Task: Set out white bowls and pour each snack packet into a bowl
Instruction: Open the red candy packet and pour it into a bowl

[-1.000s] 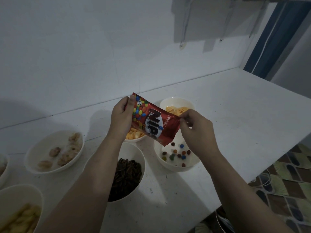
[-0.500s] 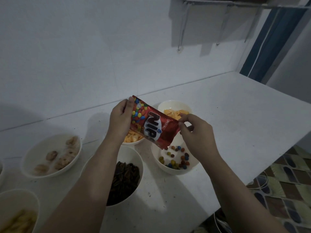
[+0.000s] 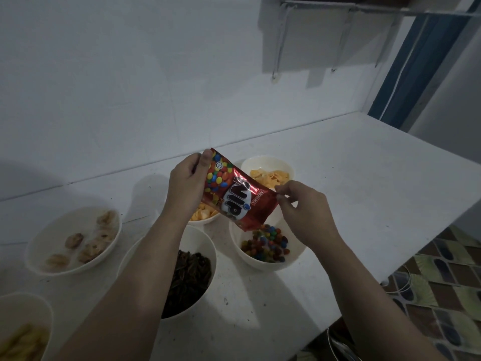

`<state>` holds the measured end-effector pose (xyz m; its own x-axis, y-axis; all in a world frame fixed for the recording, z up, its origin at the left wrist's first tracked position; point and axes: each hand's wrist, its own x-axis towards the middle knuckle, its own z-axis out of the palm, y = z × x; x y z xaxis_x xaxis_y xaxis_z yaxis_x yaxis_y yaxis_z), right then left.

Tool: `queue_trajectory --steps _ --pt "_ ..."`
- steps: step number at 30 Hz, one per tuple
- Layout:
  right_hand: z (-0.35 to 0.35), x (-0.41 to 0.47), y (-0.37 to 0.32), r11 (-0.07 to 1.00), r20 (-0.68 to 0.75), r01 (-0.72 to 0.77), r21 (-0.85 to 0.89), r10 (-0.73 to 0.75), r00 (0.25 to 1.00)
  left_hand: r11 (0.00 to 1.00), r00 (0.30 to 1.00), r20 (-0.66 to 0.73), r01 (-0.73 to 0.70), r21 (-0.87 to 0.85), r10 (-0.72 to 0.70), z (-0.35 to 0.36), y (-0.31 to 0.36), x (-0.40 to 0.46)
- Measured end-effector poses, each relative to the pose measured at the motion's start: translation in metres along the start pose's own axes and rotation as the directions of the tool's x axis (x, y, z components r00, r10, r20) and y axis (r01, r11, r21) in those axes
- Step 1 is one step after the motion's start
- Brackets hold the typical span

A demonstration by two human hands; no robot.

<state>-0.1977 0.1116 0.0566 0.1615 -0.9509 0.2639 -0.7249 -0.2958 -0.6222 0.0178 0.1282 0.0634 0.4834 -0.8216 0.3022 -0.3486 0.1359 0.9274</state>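
While tilted mouth-down over the counter, red Nips candy packet (image 3: 234, 194) held between both hands: upper sealed end pinched by left hand (image 3: 186, 182), thumb on the printed face and fingers curled behind; lower right corner nipped between thumb and forefinger of right hand (image 3: 302, 212), remaining fingers loosely curled. Directly beneath the lower grip, white bowl of coloured candies (image 3: 268, 246), packet's open end just above its heap, not touching as far as can be told. Beyond the right-hand grip, toward the wall, white bowl of yellow chips (image 3: 268, 170). Under the left-hand grip and partly hidden by wrist and packet, bowl of orange snack pieces (image 3: 203, 217). Nearer the body, below the left forearm, bowl of dark brown sticks (image 3: 190, 272), rim close to the candy bowl. Well out to the left of the left-hand grip, bowl of pale brown lumps (image 3: 75, 243); further left and nearer, at the frame corner, bowl of yellow strips (image 3: 20, 332), cut off by the edge. All bowls upright on white counter (image 3: 364, 183), set against a white wall (image 3: 130, 74). To the right of the right-hand grip, past the counter edge, patterned floor (image 3: 442, 295). High above the grips, wall-mounted metal rack (image 3: 325, 11), only partly visible.
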Motion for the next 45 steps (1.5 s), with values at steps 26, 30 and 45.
queue_trajectory --steps 26,30,45 --pt "-0.001 -0.004 0.015 0.987 -0.075 0.044 0.152 -0.033 0.997 0.99 0.992 -0.056 -0.105 0.096 0.111 0.009 0.009 -0.002" --pt "0.005 -0.011 0.019 0.982 -0.129 0.062 0.178 -0.04 0.991 0.991 0.993 -0.059 -0.095 0.091 0.101 0.008 0.008 -0.002" --pt "0.014 -0.012 0.02 0.959 -0.123 0.01 0.282 0.025 0.992 0.994 0.995 -0.001 -0.101 0.049 0.101 0.013 0.004 -0.007"
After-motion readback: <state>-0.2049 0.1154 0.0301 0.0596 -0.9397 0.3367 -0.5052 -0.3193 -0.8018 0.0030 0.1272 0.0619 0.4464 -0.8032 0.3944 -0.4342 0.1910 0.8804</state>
